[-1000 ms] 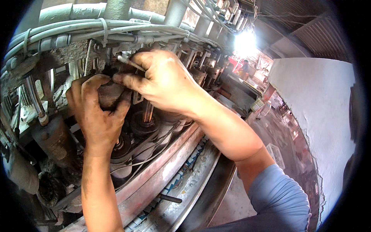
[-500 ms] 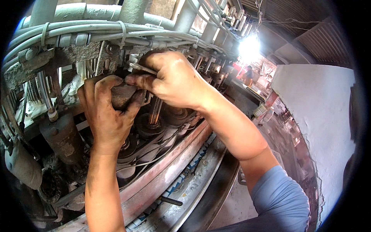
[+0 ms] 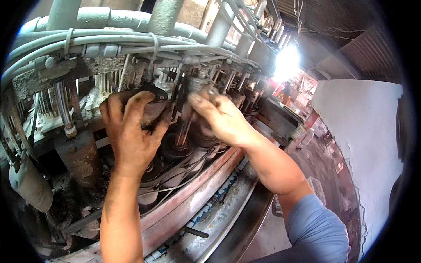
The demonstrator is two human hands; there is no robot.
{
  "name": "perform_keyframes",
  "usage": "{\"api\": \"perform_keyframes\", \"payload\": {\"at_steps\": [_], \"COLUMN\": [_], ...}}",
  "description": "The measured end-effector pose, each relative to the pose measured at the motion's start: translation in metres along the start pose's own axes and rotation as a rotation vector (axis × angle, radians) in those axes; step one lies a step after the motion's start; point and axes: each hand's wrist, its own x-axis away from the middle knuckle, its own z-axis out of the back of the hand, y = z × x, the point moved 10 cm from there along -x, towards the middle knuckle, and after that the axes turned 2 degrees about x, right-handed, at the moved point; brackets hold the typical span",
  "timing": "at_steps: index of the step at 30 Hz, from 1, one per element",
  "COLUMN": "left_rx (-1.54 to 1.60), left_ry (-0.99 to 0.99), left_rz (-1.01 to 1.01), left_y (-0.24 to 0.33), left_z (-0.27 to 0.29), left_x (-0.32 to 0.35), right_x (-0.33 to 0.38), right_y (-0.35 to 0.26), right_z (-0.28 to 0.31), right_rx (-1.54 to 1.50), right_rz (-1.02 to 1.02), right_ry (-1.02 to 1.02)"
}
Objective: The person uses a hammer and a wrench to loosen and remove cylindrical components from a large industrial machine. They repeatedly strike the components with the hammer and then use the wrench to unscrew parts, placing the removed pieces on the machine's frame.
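Observation:
My left hand (image 3: 133, 127) is wrapped around a dark, grimy, round-topped machine part (image 3: 153, 109), with the thumb on its right side and the fingers over its left and top. To its right, my right hand (image 3: 221, 115) hovers beside the upright metal shafts, its fingers smeared by motion. Whether those fingers hold anything cannot be made out. Below and between the hands, a shiny metal rod (image 3: 183, 131) rises from a dark round wheel-like base (image 3: 176, 148).
Pale hoses (image 3: 123, 40) and thick pipes run across the machine's top. On the left stands a rusty cylinder (image 3: 81, 158) under a chrome rod. A curved reddish rail (image 3: 188, 179) borders the near side, with a short dark rod (image 3: 195, 231) sticking out. A white wall (image 3: 357, 127) rises at right.
My right hand has moved right and down, away from the part that my left hand still grips. A thin metal piece seen at its fingers earlier no longer shows clearly. The view has shifted slightly.

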Motion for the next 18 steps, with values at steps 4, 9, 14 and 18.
{"api": "perform_keyframes", "payload": {"at_steps": [4,9,14,18], "left_rx": [-0.030,-0.005,-0.001,-0.025], "left_ry": [0.017,0.042,0.015,0.018], "left_rz": [-0.019,-0.036,0.026,0.017], "left_y": [0.006,0.007,0.004,0.002], "left_z": [-0.001,0.004,0.003,0.003], "left_x": [0.001,-0.002,-0.003,-0.006], "right_x": [0.021,0.030,0.045,0.039], "right_y": [-0.007,-0.050,-0.105,-0.105], "right_z": [-0.002,0.034,0.014,0.002], "right_rx": [0.460,-0.048,0.533,0.638], "right_rz": [0.012,0.250,0.820,0.781], "right_ry": [-0.156,0.264,0.388,0.427]}}
